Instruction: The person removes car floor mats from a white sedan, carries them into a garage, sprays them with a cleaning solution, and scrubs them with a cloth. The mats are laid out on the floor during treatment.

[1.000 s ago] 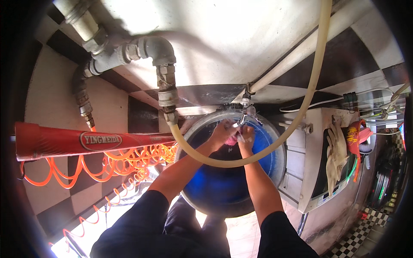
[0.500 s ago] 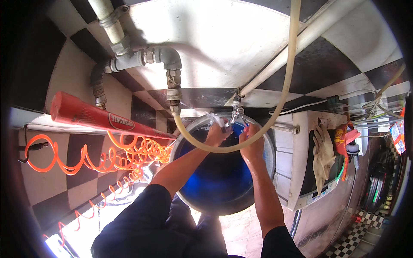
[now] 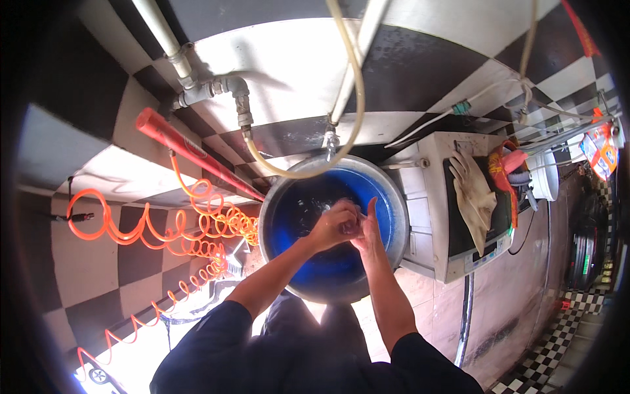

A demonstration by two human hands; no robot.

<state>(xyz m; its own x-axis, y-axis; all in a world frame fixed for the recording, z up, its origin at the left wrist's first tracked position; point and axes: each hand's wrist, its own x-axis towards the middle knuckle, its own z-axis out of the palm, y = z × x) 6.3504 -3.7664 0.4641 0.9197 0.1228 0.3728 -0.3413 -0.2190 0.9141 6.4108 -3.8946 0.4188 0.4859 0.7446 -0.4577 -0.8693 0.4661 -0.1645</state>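
My left hand (image 3: pixel 333 224) and my right hand (image 3: pixel 367 230) meet above the blue inside of a round, grey-rimmed drum (image 3: pixel 400 223). The left hand's fingers are curled in toward the right palm. Something pale and shiny shows between the hands, too small and blurred to name. On my right hand the thumb points up, while its other fingers are mostly hidden. A metal tap (image 3: pixel 330 140) stands over the drum's far rim, apart from both hands. Near it hangs a yellowish hose (image 3: pixel 308 173), looping across that rim.
Right of the drum stands a white machine (image 3: pixel 430 207) with a pale glove (image 3: pixel 474 197) on top. Further right hangs a white bucket (image 3: pixel 543 177). A red tube (image 3: pixel 197 152) and coiled orange air hoses (image 3: pixel 118 235) lie left. Grey pipes (image 3: pixel 216 88) run along the checkered wall.
Both hands have left the tap and come toward me, together over the drum. The clear, whitish thing by my left hand is no longer distinct. The whole view has shifted.
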